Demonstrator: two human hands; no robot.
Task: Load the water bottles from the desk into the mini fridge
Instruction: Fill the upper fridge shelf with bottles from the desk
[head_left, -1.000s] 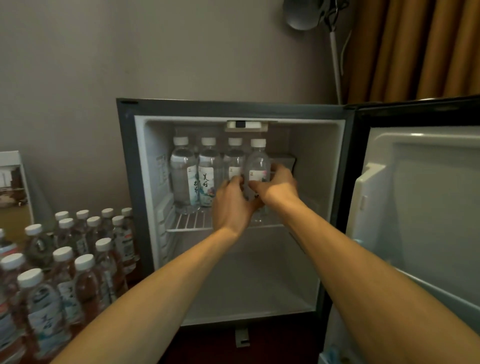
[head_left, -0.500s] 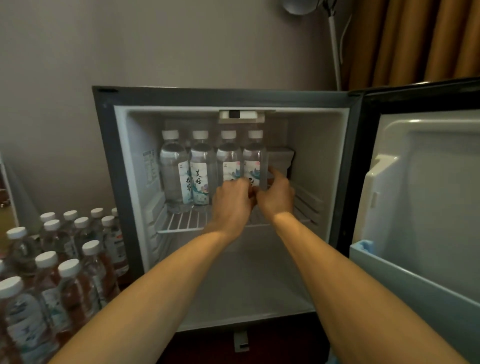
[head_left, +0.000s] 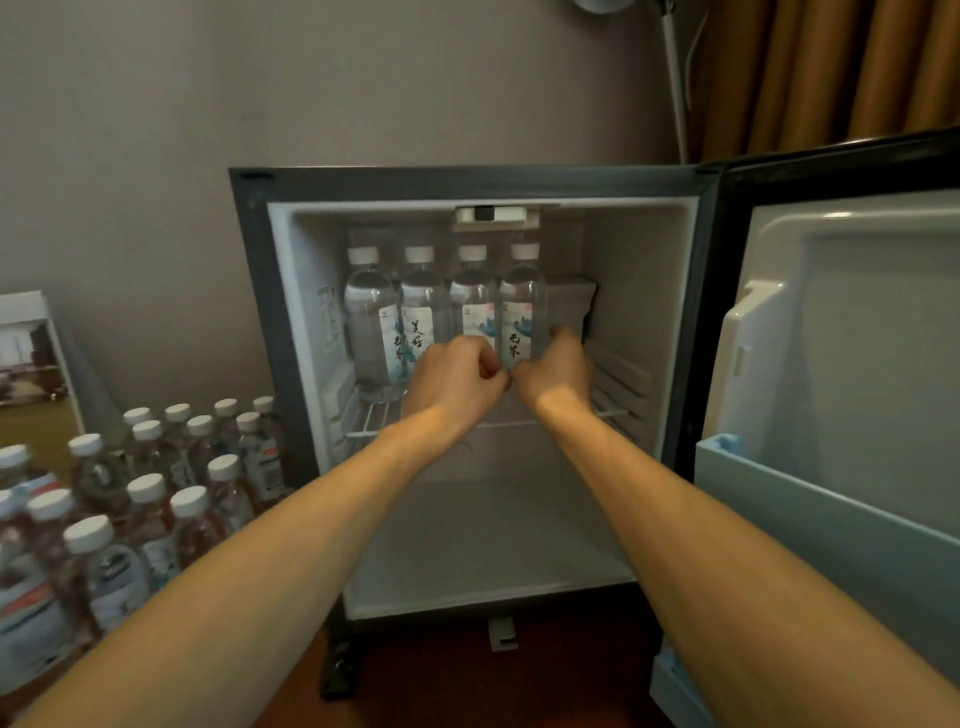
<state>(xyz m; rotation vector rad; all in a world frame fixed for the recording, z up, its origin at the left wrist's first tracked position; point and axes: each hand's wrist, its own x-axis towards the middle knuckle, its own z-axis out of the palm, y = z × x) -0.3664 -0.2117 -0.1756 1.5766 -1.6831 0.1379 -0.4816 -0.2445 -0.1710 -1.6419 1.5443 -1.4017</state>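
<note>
The rightmost bottle (head_left: 521, 312) stands upright on the wire shelf (head_left: 374, 423) of the fridge (head_left: 467, 545), gripped low by the right hand (head_left: 556, 374), probably to snug it against the row. The left hand (head_left: 457, 379), just beside, curls before the third bottle (head_left: 474, 306); whether it grips is unclear. More bottles (head_left: 145, 499) wait left of that arm.

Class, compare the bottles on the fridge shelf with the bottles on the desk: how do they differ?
The fridge bottles stand in one row of four; the desk bottles crowd in several rows. Fridge bottles look clear; several desk bottles look reddish. Both sets are white-capped and upright.
</note>
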